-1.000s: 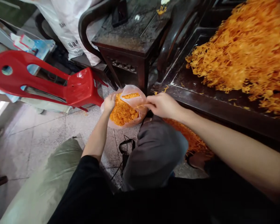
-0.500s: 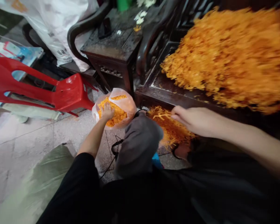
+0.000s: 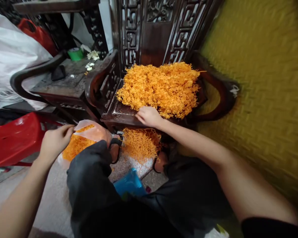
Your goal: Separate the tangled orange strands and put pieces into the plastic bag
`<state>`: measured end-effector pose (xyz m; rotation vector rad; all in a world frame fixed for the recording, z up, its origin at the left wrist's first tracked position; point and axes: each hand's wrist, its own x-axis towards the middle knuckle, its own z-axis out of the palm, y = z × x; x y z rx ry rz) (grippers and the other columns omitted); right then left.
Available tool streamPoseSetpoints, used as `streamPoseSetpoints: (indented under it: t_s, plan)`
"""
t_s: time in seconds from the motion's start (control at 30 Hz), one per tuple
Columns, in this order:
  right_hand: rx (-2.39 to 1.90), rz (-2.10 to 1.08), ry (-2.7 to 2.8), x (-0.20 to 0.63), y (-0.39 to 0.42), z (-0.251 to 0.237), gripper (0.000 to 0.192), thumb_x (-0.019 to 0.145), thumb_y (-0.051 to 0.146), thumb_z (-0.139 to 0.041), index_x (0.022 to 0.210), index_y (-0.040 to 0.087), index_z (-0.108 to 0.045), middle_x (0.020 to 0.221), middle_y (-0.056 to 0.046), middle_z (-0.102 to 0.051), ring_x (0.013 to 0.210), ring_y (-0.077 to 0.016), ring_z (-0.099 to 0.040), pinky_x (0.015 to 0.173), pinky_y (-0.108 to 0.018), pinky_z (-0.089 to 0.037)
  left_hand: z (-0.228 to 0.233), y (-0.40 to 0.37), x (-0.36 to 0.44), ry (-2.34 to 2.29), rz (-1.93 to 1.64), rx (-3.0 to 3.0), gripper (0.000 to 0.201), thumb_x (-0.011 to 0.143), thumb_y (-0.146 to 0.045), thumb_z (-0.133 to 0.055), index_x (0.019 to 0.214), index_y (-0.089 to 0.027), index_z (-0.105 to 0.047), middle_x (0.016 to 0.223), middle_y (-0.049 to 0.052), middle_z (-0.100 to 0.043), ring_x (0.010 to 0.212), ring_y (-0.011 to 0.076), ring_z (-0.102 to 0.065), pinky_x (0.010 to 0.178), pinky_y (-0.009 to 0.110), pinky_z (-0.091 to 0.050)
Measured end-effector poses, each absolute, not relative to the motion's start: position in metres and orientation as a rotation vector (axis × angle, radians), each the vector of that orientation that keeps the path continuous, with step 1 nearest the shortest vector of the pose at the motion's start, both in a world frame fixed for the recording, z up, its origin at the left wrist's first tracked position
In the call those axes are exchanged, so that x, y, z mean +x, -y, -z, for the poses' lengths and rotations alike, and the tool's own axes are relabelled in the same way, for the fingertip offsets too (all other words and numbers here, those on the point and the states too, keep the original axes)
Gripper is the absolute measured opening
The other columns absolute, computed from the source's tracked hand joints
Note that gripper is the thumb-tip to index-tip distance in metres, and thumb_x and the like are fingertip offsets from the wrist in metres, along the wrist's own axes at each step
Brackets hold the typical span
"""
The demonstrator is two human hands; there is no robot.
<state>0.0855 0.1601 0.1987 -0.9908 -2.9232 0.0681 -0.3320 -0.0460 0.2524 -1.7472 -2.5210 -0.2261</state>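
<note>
The left hand [image 3: 55, 140] grips the rim of a clear plastic bag [image 3: 89, 134] partly filled with orange strands, low beside the person's dark-clad knee [image 3: 89, 172]. The right hand [image 3: 147, 116], fingers curled, rests on the front edge of the big orange strand pile [image 3: 161, 87] heaped on a dark carved wooden chair [image 3: 109, 112]. A smaller heap [image 3: 140, 143] lies on the floor beneath the seat.

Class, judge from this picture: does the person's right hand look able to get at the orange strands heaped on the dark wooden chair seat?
Probably yes: the right hand already rests at the heap's front edge on the seat, nothing between.
</note>
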Motion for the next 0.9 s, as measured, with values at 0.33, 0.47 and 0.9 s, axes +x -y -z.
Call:
streamPoseSetpoints:
  t_s: [0.33, 0.47, 0.9]
  plan:
    - [-1.277, 0.084, 3.035, 0.022, -0.288, -0.268, 0.035, 0.094, 0.016, -0.064, 0.127, 0.017, -0.077, 0.125, -0.018, -0.076, 0.12, -0.0325, -0.066, 0.105, -0.044, -0.043, -0.23, -0.178, -0.114, 2.546, 0.137, -2.461, 0.091, 0.094, -0.049, -0.069, 0.169, -0.014, -0.031, 0.177, 0.023, -0.025, 0.161, 0.0387, -0.036, 0.125, 0.046, -0.041]
    - [-1.345, 0.222, 2.994, 0.049, -0.306, -0.306, 0.031, 0.097, 0.024, -0.061, 0.121, 0.02, -0.079, 0.125, -0.014, -0.076, 0.112, -0.028, -0.069, 0.089, -0.033, -0.048, -0.174, -0.201, -0.117, 2.745, 0.127, -2.406, 0.088, 0.096, -0.053, -0.062, 0.171, -0.02, -0.029, 0.181, 0.017, -0.012, 0.165, 0.0425, -0.023, 0.128, 0.059, -0.034]
    - [-1.426, 0.556, 2.034, 0.105, -0.305, -0.442, 0.031, 0.108, 0.029, -0.049, 0.115, 0.014, -0.075, 0.126, -0.017, -0.069, 0.092, -0.0207, -0.058, 0.083, -0.036, -0.044, -0.135, -0.224, -0.085, 2.97, 0.202, -2.108, 0.062, 0.097, -0.034, -0.049, 0.158, -0.029, -0.055, 0.174, 0.013, -0.036, 0.163, 0.0454, -0.021, 0.123, 0.075, -0.025]
